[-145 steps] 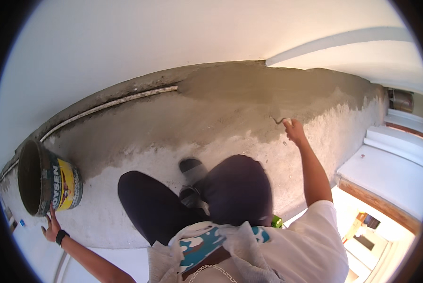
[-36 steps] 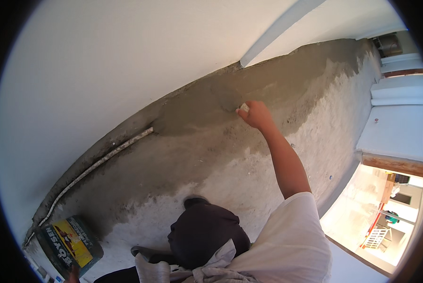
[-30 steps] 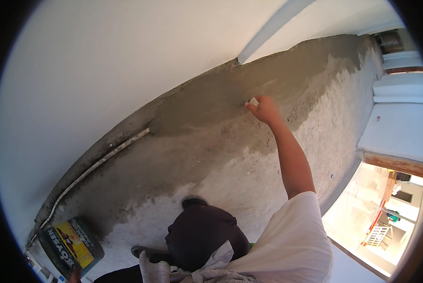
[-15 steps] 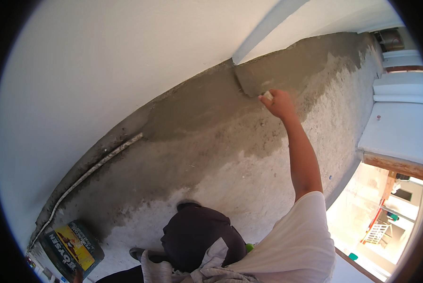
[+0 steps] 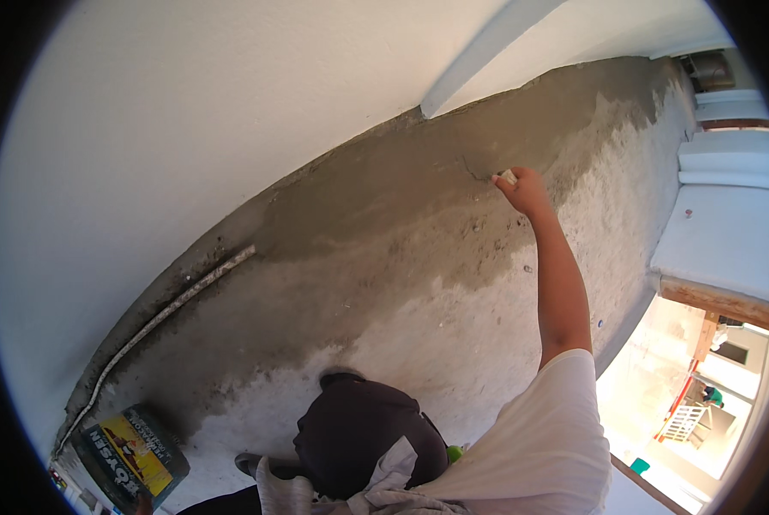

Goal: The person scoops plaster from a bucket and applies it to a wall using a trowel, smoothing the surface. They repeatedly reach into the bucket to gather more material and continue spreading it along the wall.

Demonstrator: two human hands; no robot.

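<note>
My right hand (image 5: pixel 524 190) is closed round a pale-handled trowel (image 5: pixel 509 177) at grey cement (image 5: pixel 367 197); I can't tell how open my left hand (image 5: pixel 145 505) is, beside the dark-green, yellow-labelled bucket (image 5: pixel 135 453).

One right hand (image 5: pixel 526 192), one left hand (image 5: pixel 144 505), one tool (image 5: pixel 509 177), one bucket (image 5: pixel 134 453) and one strip (image 5: pixel 197 289) show.

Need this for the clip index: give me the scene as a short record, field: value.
Right: right grip closed on the pale handle of a hand tool, probably a trowel
Left: left grip at the bucket, mostly cut off by the lower edge; hold unclear
Bucket: dark, yellow label
Floor, wall side: dark grey-brown layer, looks damp
Floor, near side: paler bare concrete
Strip: long pale strip near the white wall, left of the tool
Background: bright opening, lower right
</note>
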